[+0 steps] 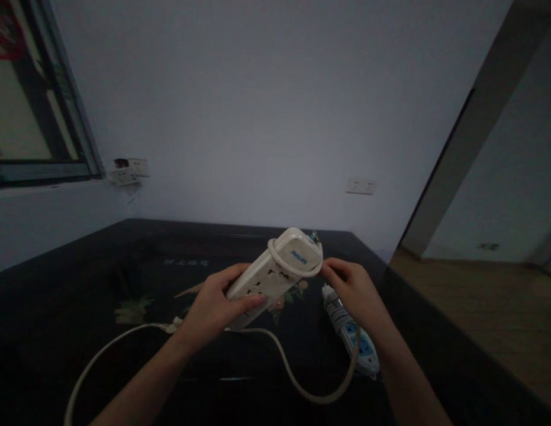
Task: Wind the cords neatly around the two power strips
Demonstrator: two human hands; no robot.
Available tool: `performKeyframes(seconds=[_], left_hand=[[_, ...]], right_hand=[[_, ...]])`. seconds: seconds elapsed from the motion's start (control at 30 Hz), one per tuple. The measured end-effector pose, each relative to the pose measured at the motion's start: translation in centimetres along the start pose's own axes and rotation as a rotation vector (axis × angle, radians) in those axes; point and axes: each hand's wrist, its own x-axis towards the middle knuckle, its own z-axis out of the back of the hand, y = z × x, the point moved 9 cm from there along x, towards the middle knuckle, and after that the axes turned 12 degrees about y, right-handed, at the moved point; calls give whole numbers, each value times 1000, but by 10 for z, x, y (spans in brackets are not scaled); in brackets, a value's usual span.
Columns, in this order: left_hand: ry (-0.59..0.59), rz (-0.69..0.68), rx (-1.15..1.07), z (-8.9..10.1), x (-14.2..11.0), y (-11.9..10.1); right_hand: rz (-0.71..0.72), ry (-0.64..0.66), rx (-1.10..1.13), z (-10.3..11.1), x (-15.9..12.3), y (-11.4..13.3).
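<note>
A white power strip [275, 279] with a blue PHILIPS mark is tilted above the dark table, its far end raised. My left hand [219, 302] grips it around the near part, thumb on the socket face. Part of its white cord [284, 355] loops around the far end. At that end's right edge, my right hand [348, 284] pinches the cord with thumb and fingertips. The rest of the cord hangs in a curve below and runs out to the left. Behind my left wrist, a white piece, perhaps the plug [174, 324], shows partly.
A second power strip [361, 349], white with blue socket faces and its cord wound around it, lies under my right forearm. The glossy black table [137, 254] has printed flowers. Wall sockets [360, 187] sit behind; a window [35, 94] is at left, wooden floor [479, 296] at right.
</note>
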Motion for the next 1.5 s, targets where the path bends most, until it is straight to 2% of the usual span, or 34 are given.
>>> performKeyframes(seconds=[0.23,0.43,0.53,0.7,0.83,0.9,1.0,1.13,1.2,1.27,1.37,1.43,1.5], left_hand=[[-132,14,62,16,3,-4],[-153,74,145,31,8,8],[-178,86,169,38,8,10],[-281,85,212,58,5,13],[-331,90,283,70,2,15],[-354,101,359,75,2,15],[-358,137,486,77,2,18],[-319,200,648,73,5,24],[-273,212,732,65,6,22],[-206,228,820,55,6,19],[-78,277,961,35,4,15],[24,291,1041,21,2,13],[121,265,1086,8,0,11]], right_hand=[[-46,68,-240,-16,-6,9],[-71,72,-230,-17,-12,13],[-79,121,-121,-19,-13,16],[-112,263,245,-32,-16,16],[-88,404,491,-60,-20,25],[-112,472,499,-76,-23,27],[-121,469,304,-85,-25,28],[59,240,-90,-65,-24,47],[94,158,-251,-60,-26,53],[114,131,-410,-61,-29,57],[234,122,-636,-68,-35,67],[316,105,-690,-68,-38,72],[354,75,-646,-58,-39,74]])
